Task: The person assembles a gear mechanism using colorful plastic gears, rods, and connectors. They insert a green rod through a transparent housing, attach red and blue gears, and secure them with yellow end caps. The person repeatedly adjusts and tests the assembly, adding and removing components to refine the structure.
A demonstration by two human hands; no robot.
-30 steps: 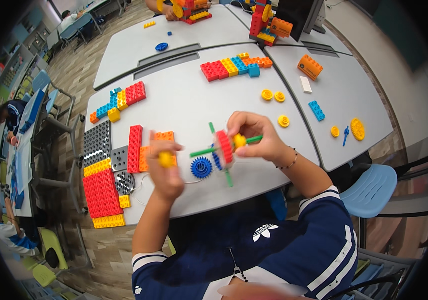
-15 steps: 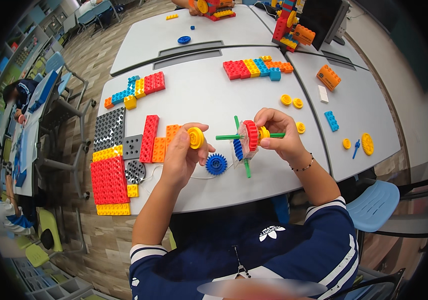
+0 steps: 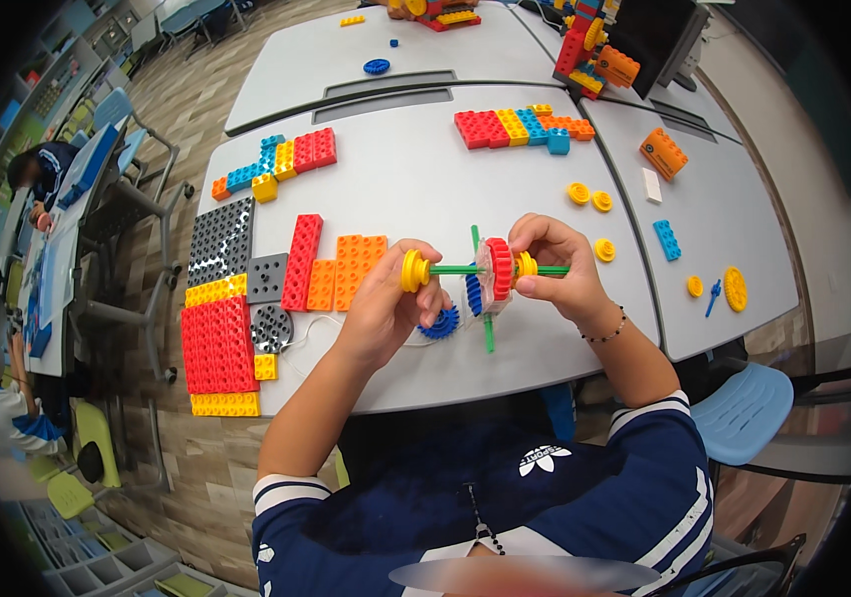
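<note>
Two hands busy: the left hand (image 3: pixel 382 308) pinched a yellow wheel (image 3: pixel 414 271) at one end of the green axle (image 3: pixel 457 270), the right hand (image 3: pixel 560 266) gripped a second yellow wheel (image 3: pixel 525 266) beside the red gear (image 3: pixel 500 269), above the table (image 3: pixel 555 343). Wheel-fitting step, I reckoned; seating it probably called for a straight push.
</note>
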